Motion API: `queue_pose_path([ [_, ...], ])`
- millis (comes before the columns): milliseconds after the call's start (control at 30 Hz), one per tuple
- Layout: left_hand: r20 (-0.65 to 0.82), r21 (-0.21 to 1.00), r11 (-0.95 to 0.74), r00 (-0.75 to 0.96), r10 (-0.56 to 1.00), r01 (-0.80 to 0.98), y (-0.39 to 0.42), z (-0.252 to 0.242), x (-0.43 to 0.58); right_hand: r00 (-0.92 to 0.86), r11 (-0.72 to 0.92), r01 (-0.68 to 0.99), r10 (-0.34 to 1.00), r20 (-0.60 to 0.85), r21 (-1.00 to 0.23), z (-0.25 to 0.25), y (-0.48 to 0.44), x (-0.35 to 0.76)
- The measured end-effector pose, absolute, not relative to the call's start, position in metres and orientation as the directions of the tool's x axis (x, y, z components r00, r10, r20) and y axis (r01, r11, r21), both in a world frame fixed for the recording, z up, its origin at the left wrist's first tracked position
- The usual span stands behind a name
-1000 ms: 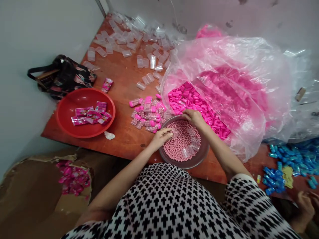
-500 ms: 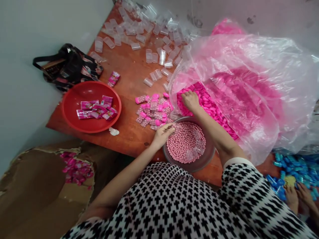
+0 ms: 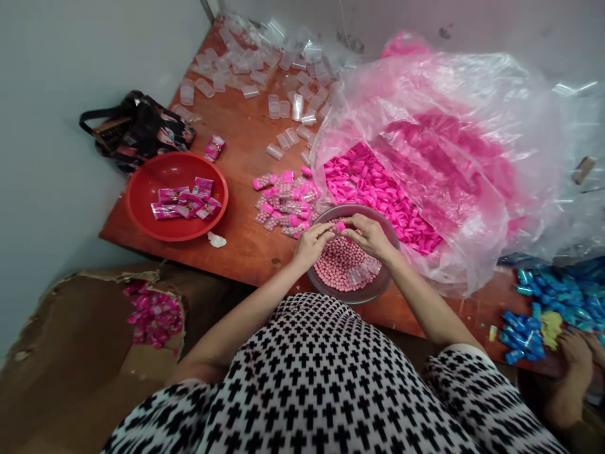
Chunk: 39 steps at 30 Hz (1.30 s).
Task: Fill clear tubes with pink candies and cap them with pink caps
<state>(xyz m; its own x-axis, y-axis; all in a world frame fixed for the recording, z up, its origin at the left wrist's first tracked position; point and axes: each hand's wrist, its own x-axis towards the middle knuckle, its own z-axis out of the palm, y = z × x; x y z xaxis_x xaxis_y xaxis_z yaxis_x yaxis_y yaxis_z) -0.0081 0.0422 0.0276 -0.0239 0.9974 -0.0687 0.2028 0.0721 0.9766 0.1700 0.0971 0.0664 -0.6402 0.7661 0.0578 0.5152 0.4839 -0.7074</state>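
My left hand (image 3: 312, 246) pinches a small clear plastic bottle over a grey bowl (image 3: 380, 291) of pink beads (image 3: 331, 271). Meeting it from the other side, my right hand (image 3: 371, 237) has its fingers closed at a bright pink cap (image 3: 341, 226) at the bottle's end. Fingers hide most of the bottle; whether the cap is fully seated I cannot tell. A few clear empty bottles (image 3: 363, 271) lie on the beads. Left of the bowl are capped, bead-filled bottles (image 3: 286, 203) in a heap. Loose pink caps (image 3: 363, 176) spill from a large plastic bag (image 3: 477, 246).
Clear empty containers (image 3: 250, 91) are strewn over the table's back. On the left stand a red bowl (image 3: 137, 217) with pink packets, a dark handbag (image 3: 155, 129) and, lower, a cardboard box (image 3: 61, 340). Another person's hands (image 3: 576, 347) are beside blue pieces (image 3: 522, 334) at right.
My right hand has come out of the loose caps, back toward me, with a pink cap. Both hands now meet over the bead bowl. The view has shifted slightly.
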Motion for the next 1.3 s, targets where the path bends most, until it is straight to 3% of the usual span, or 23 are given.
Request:
queue_pose_path([
  [333,0.036,0.959,-0.063,0.102,0.994,0.276,0.03,0.039,-0.004,-0.667,0.595,0.62,0.743,0.056,-0.511,0.071,0.062,0.185],
  [600,0.228,0.891,-0.265,0.142,0.963,0.367,0.026,0.054,-0.011,-0.669,0.623,0.596,0.734,0.117,-0.506,0.094,0.061,0.178],
  [800,0.228,0.933,-0.291,0.278,0.933,0.211,0.022,0.065,-0.02,-0.796,0.712,0.434,0.59,0.134,-0.552,0.115,0.055,0.182],
  [967,0.241,0.866,-0.302,0.197,0.95,0.398,0.015,0.066,-0.013,-0.725,0.703,0.58,0.676,0.132,-0.411,0.099,0.052,0.177],
  [1167,0.213,0.914,-0.267,0.2,0.956,0.306,0.012,0.059,-0.015,-0.696,0.607,0.5,0.706,0.129,-0.618,0.094,0.048,0.173],
  [1300,0.236,0.914,-0.275,0.161,0.958,0.298,0.012,0.058,-0.018,-0.643,0.572,0.537,0.753,0.139,-0.62,0.094,0.045,0.173],
])
